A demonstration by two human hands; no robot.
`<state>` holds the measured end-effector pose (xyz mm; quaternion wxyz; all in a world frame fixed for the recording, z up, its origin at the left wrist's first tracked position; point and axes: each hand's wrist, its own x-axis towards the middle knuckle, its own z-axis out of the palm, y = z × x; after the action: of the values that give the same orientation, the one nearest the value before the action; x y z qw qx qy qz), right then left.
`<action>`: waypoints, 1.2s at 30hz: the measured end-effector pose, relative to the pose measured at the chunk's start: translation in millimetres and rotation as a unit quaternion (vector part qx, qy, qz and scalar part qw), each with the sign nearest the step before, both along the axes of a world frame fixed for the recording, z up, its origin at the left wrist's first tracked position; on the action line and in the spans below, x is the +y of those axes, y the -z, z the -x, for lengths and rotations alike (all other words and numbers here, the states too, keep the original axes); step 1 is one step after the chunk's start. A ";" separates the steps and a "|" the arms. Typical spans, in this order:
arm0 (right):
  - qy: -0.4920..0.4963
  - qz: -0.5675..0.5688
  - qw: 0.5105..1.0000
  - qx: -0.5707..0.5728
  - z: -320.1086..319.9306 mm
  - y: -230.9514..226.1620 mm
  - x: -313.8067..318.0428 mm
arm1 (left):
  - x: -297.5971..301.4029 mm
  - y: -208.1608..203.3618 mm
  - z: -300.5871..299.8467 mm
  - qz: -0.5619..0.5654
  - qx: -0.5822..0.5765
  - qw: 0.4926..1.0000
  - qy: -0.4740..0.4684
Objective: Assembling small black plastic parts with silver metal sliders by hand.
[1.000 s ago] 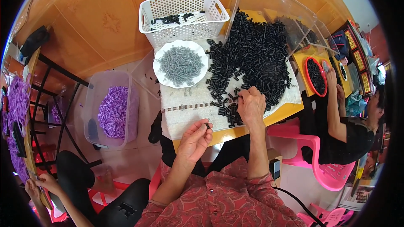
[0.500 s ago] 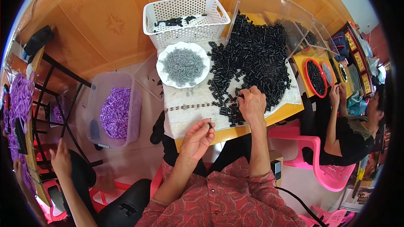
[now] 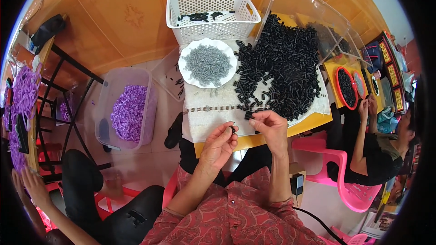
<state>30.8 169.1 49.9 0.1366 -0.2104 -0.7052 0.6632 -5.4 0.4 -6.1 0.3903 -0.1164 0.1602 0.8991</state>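
At nine o'clock sits a tub of purple pieces (image 3: 128, 112); a white plate of grey parts (image 3: 207, 63) lies at twelve. The left hand (image 3: 219, 144) pinches a small black piece (image 3: 232, 129) between its fingertips. At two o'clock of it, the right hand (image 3: 270, 126) pinches another black piece (image 3: 249, 116) beside the black heap (image 3: 284, 68), just above the table's near edge (image 3: 313, 123).

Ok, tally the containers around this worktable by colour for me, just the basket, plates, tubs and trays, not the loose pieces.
White: 2, the basket and the plate of grey pieces.
Clear: 3, the big bin behind the black pile, the tub of purple pieces and the small tray on the floor.
Red: 1, the round tray of black pieces.
Total: 6
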 end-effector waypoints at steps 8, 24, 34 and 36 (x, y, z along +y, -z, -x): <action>-0.036 0.069 0.994 0.081 -11.8 7.1 -36.0 | -4.2 -6.6 -1.8 -0.018 -0.022 0.999 -0.025; -0.052 0.148 0.983 0.099 -13.5 6.4 -57.8 | -4.1 -10.8 -2.3 -0.020 -0.025 0.998 -0.054; -0.047 0.117 0.985 0.121 -15.5 9.4 -55.7 | -3.3 -12.4 -3.1 -0.029 0.014 0.998 -0.058; -0.045 0.124 0.985 0.113 -15.3 9.4 -55.9 | -3.5 -11.2 -3.2 -0.031 0.019 0.998 -0.060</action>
<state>46.1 113.2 40.5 0.1586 -0.1172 -0.6062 0.7705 -2.3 -3.1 5.1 0.3360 -0.0960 0.1325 0.9275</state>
